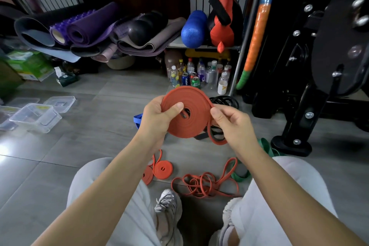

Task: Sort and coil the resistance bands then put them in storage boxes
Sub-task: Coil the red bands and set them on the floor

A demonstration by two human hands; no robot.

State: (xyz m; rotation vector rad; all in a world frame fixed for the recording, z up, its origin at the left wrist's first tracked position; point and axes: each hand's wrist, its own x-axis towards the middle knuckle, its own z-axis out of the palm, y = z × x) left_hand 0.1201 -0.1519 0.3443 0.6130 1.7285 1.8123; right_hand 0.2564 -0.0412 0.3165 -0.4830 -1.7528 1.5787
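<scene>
Grey tiled floor (pixel 60 156) all around, and on the right stands the big black gym machine (pixel 319 56). Along the back a heap of rolled mats (pixel 83 30) sits on a shelf, with a blue foam roller (pixel 193 30) beside them and a cluster of bottles and cans (pixel 199 74) below.

Far left on the floor are the clear storage boxes (pixel 36 116), well apart from the hands.

Centre of the action: the big red coil (pixel 185 122) is held up in the air above the floor, between the knees. The left hand (pixel 157 118) grips it, thumb pressed on its face near the middle and fingers curled behind. The right hand (pixel 229 124) pinches the band at the coil's right edge – the loose tail loops down below that hand.

Down on the floor near the shoes lies a tangled loose red band (pixel 203 185). Just left of it are two small red coils (pixel 162 170), wound flat and lying side by side. A green band (pixel 267 146) lies partly under the right forearm, a black band (pixel 225 101) lies behind the big coil, and a blue band (pixel 137 120) peeks out by the left wrist.
</scene>
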